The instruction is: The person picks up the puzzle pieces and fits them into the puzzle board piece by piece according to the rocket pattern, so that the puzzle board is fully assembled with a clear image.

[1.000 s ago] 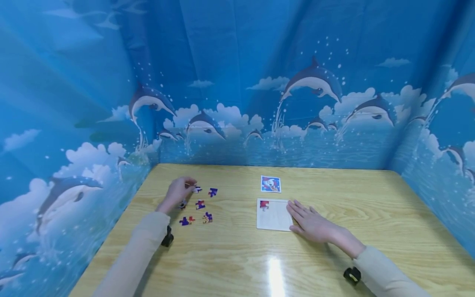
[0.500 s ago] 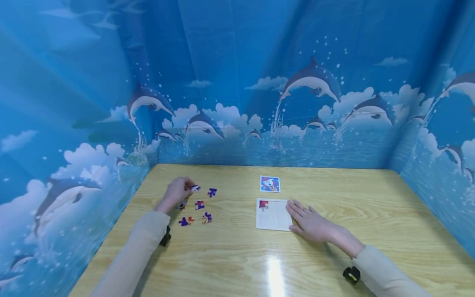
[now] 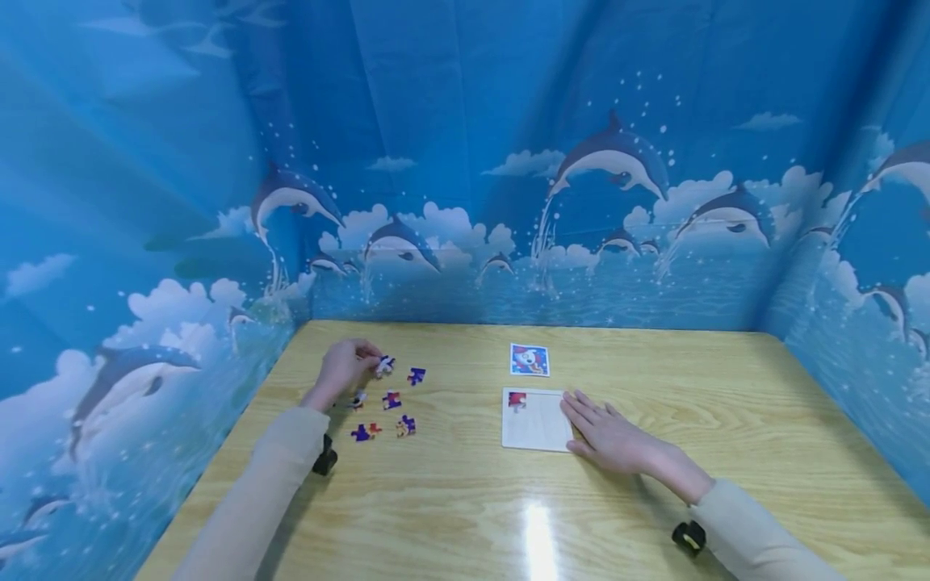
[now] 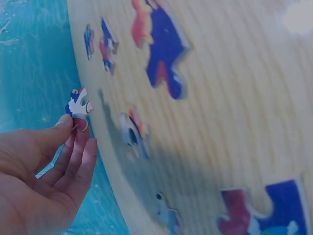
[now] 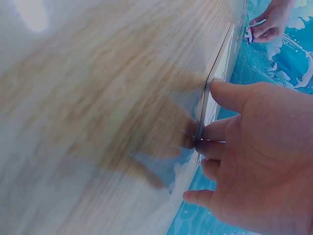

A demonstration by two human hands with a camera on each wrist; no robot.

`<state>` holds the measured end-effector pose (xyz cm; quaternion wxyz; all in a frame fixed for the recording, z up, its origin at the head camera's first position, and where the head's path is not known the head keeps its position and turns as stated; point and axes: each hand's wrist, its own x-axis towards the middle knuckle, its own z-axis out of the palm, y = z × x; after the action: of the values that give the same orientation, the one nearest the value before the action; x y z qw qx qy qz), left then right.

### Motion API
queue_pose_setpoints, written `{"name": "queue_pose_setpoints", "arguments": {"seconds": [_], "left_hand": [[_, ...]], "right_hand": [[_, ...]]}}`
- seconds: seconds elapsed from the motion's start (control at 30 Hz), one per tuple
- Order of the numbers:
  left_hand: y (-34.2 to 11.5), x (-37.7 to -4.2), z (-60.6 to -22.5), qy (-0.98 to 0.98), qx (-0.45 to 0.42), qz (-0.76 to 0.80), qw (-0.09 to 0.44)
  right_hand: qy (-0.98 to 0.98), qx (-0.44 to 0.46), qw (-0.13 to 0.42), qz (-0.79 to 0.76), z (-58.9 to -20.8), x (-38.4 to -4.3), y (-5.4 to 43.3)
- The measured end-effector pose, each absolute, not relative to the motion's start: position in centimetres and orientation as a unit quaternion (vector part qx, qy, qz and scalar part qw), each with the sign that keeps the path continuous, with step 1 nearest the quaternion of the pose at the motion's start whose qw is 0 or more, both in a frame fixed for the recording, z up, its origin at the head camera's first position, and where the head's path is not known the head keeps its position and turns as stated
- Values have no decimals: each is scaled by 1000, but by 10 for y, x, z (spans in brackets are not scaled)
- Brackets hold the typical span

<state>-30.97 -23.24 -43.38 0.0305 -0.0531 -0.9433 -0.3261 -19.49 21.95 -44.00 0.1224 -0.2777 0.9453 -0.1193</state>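
My left hand [image 3: 345, 373] pinches a white and blue jigsaw piece [image 4: 78, 104] between thumb and fingers. In the left wrist view the piece is held up off the table. Around that hand lie several loose jigsaw pieces, among them a blue one [image 3: 416, 376], a red and purple one [image 3: 392, 400] and one partly behind the wrist [image 3: 358, 399]. My right hand [image 3: 613, 440] rests with its fingers extended on the right edge of a pale puzzle board [image 3: 538, 432]. A red piece [image 3: 517, 399] sits in the board's far left corner.
A small picture card [image 3: 529, 360] of a white cartoon character lies just beyond the board. Two more loose pieces, one purple and orange [image 3: 366, 432] and one purple [image 3: 406, 426], lie nearer me. Blue dolphin-print curtains [image 3: 465, 266] border the wooden table [image 3: 450, 500].
My left hand has lifted the white and blue jigsaw piece and turned it so more of its face shows. The right hand and the board stay where they were.
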Motion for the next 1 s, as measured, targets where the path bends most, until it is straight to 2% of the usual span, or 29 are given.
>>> {"name": "queue_pose_setpoints", "arguments": {"seconds": [0.33, 1.0], "left_hand": [[-215, -315, -423, -931, -63, -359, -1], [-144, -320, -410, -917, -116, -378, -55]], "right_hand": [[946, -277, 123, -115, -441, -196, 220], [947, -277, 122, -109, -441, -195, 220]]}}
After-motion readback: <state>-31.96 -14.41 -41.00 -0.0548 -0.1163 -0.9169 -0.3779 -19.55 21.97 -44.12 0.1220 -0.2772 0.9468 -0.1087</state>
